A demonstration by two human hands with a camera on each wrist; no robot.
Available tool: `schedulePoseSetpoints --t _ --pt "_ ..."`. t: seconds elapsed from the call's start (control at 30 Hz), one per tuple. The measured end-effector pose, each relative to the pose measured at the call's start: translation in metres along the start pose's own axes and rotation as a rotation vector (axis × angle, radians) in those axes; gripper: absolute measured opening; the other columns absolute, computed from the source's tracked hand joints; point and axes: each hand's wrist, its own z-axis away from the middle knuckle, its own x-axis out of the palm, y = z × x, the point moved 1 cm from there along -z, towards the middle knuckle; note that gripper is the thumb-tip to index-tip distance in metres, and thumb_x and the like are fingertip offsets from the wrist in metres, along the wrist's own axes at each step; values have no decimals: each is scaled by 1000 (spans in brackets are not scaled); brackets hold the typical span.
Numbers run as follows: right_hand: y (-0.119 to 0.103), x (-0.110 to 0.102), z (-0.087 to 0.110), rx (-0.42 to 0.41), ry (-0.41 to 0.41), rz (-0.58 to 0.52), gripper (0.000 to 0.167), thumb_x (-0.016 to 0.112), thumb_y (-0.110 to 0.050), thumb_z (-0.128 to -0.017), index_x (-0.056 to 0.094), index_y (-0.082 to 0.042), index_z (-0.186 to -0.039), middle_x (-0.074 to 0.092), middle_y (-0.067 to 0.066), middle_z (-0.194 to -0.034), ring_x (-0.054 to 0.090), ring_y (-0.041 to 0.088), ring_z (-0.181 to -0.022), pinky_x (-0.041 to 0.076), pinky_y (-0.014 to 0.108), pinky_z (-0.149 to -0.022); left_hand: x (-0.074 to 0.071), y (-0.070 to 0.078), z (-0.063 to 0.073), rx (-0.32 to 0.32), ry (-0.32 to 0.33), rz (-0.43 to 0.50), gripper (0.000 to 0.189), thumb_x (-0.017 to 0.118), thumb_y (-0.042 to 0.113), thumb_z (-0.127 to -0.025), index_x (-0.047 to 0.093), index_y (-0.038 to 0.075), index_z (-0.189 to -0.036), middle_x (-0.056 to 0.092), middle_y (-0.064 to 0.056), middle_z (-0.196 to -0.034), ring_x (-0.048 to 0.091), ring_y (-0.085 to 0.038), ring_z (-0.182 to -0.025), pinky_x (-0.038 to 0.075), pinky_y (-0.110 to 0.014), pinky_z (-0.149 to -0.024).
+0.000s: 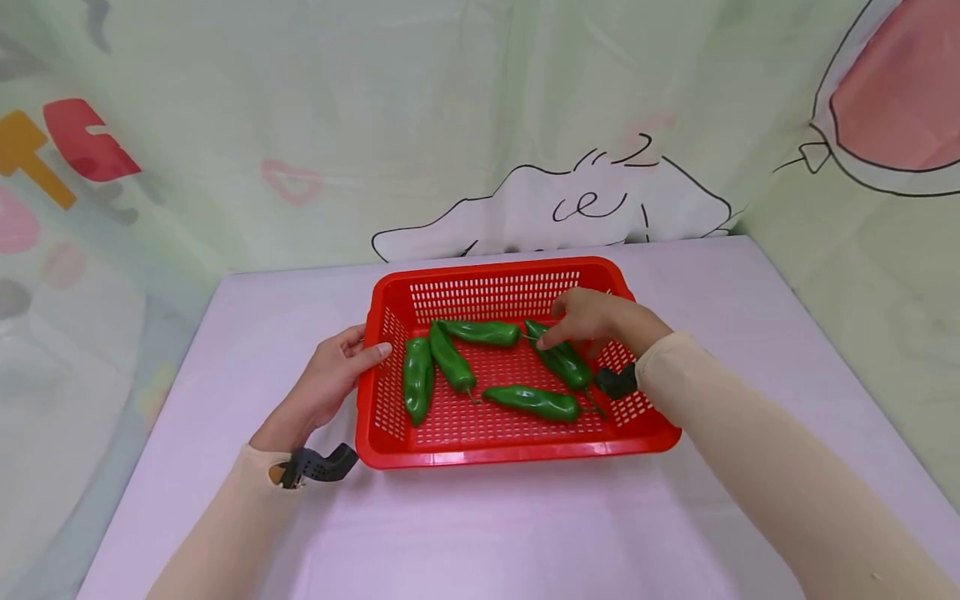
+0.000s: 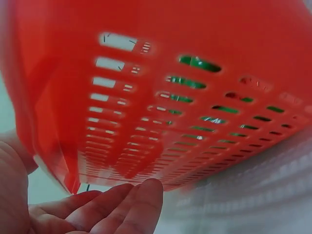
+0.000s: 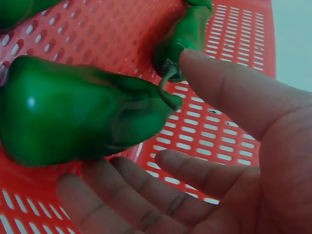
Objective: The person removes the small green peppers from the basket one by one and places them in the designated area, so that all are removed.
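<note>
A red plastic basket with slotted walls holds several shiny green peppers. My left hand grips its left rim, thumb over the edge and fingers outside; the left wrist view shows those fingers against the slotted outer wall. Inside the right half, my right hand is over a green pepper. In the right wrist view this pepper lies between the spread thumb and the loosely bent fingers, and the thumb stands clear of it.
At the basket's left lie two upright-set peppers, one by the wall and another beside it. One pepper lies along the back, another near the front. The basket stands on a pale lilac tabletop, with a printed cloth behind.
</note>
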Motion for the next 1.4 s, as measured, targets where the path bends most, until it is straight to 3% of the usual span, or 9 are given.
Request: schedulePoseSetpoints --t 0.33,0.9,1.4 --pt "7 7 -13 33 -21 53 57 81 -26 -89 59 7 -131 69 20 -118 73 30 -100 66 44 -77 5 -3 1 7 40 16 57 65 20 -103 46 2 -153 65 -25 -134 75 -25 -102 64 -35 -84" --pt "8 13 -21 49 28 95 41 82 -17 -89 64 8 -117 70 19 -107 76 27 -88 67 40 -72 9 -10 4 35 99 55 54 66 21 -103 49 2 -150 66 -25 -131 77 -24 -100 64 -36 -82" --pt "7 12 -14 11 44 94 36 81 -17 -89 66 7 -112 70 19 -104 75 26 -85 67 40 -72 13 -12 4 5 150 69 53 65 20 -103 50 4 -151 66 -23 -133 76 -26 -103 65 -36 -82"
